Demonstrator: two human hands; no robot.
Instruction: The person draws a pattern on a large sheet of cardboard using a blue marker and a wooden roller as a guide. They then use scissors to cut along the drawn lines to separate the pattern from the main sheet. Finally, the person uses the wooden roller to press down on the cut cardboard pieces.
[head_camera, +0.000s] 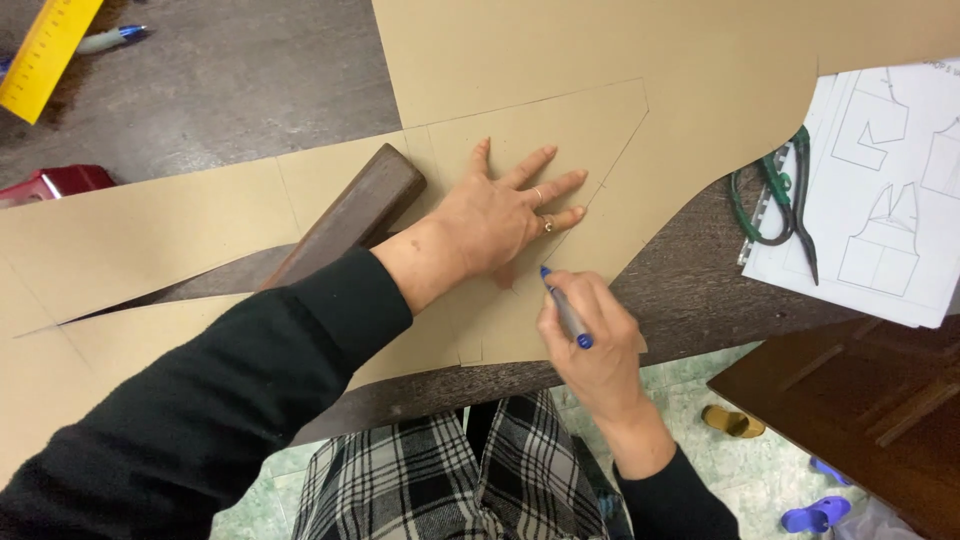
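Gripping a blue pen (566, 312), our right hand (590, 350) draws; our left hand (500, 215), flat and open, pins brown card (600, 130) at centre frame; if it lifts, the line may wander.

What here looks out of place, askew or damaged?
Nothing looks damaged. The brown card sheet overhangs the dark wooden table, and a yellow ruler and a pen lie on the grey floor.

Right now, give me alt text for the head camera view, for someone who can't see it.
A left hand presses flat on a brown cardboard sheet while the right hand marks it with a blue pen. Green scissors and printed pattern drawings lie at right on the dark wooden table.
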